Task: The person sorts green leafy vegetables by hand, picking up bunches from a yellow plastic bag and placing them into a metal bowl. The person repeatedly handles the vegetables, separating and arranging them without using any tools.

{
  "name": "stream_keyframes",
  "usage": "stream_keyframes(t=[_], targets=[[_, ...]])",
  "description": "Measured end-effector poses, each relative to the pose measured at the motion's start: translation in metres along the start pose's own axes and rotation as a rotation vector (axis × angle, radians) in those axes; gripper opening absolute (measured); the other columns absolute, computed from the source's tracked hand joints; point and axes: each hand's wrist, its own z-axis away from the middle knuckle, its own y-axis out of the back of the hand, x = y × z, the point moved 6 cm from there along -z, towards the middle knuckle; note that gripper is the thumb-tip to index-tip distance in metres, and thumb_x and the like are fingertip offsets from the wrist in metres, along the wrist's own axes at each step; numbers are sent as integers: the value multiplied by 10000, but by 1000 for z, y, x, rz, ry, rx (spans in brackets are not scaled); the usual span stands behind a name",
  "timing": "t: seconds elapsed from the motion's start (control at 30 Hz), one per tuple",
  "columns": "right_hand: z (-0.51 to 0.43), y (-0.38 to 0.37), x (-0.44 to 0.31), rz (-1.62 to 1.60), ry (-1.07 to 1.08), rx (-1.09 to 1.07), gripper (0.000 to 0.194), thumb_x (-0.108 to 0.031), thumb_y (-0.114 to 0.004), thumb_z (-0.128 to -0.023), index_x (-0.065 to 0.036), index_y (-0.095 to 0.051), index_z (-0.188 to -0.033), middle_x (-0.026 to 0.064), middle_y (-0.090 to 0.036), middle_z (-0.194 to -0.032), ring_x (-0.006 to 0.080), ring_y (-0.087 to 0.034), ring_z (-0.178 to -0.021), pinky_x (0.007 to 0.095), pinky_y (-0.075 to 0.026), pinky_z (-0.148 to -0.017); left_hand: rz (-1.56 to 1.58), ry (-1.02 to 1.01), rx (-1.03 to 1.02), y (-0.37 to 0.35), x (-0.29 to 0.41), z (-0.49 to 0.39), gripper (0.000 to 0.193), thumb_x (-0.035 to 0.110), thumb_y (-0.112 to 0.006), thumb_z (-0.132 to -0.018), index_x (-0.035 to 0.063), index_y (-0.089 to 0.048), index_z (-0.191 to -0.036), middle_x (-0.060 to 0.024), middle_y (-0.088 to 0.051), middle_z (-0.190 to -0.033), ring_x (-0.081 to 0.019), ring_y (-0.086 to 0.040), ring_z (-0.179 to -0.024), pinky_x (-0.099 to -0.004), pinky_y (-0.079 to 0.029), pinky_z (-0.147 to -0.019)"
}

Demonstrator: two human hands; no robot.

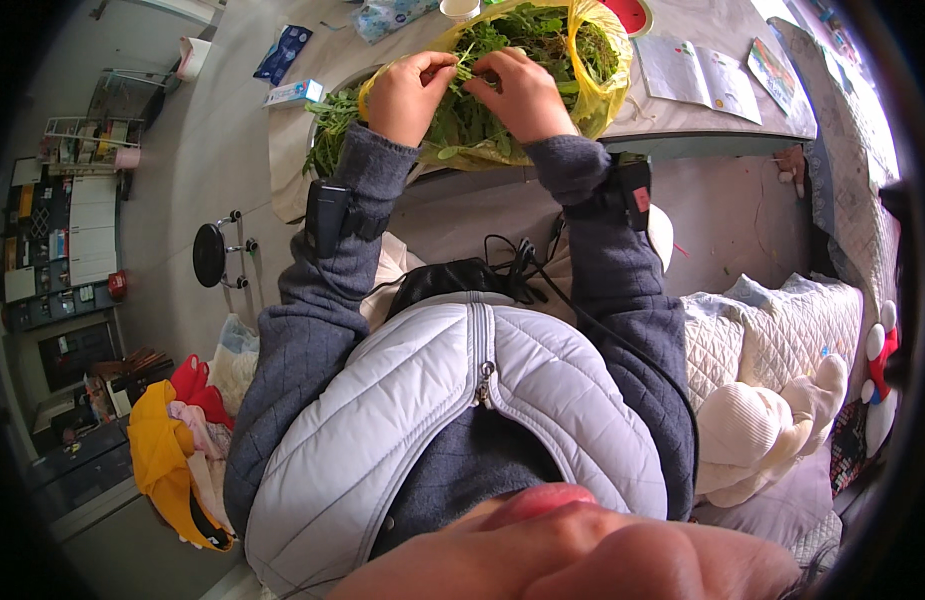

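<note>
Leafy green stems [466,64] are pinched between the fingers of my left hand [411,96]. Close beside it, my right hand [524,91] has thumb and forefinger bent over the same greens; whether it grips a stem is hard to tell. Both hands are above an open yellow plastic bag [601,112] full of leafy greens [473,124], with roots or thin stems showing at its right side. More greens [335,124] lie in a round container, mostly hidden, left of the bag.
The table [293,161] bears a small box [295,93], a blue packet [284,52], a paper cup [460,9] and an open booklet [699,75]. A round black stool [209,255] stands on the floor at left. A quilted sofa [792,322] is at right.
</note>
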Motion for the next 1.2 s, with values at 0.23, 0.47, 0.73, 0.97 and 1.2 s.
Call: stream_keyframes(t=[0.23,0.47,0.73,0.97,1.2], targets=[[2,2,-3,3,-38,37,101,-131,-616,-786,-36,-599,-815,134,-580,-811,331,-581,-742,391,-482,-667,-98,-181,73,3,9,7,128,120,-647,-813,54,-671,-920,-81,-670,-829,-209,-640,-709,-297,-501,-638],[-12,49,13,163,-38,391,133,-143,-600,-840,-25,-633,-892,105,-599,-859,277,-589,-733,339,-480,-672,-187,-421,140,16,19,19,102,75,-653,-791,73,-664,-892,-62,-663,-859,-228,-623,-779,-315,-488,-695],[-9,48,9,39,-58,358,119,-135,-602,-847,-27,-632,-886,90,-595,-824,211,-580,-669,289,-471,-653,-33,-358,131,26,18,25,131,39,-640,-801,75,-664,-925,-64,-659,-873,-191,-619,-792,-285,-475,-698],[-8,43,25,-67,-143,302,117,-119,-564,-862,-32,-605,-927,94,-571,-823,231,-585,-739,314,-463,-686,396,-36,372,126,-55,33,194,116,-607,-880,35,-632,-1054,1,-632,-950,-59,-552,-810,-193,-438,-728],[-3,-1,22,254,67,68,137,-185,-625,-817,-95,-609,-918,74,-594,-850,271,-600,-751,347,-490,-645,-67,379,-20,109,-189,60,381,227,-627,-863,119,-573,-1224,-105,-649,-1021,-150,-615,-887,-270,-472,-763]])
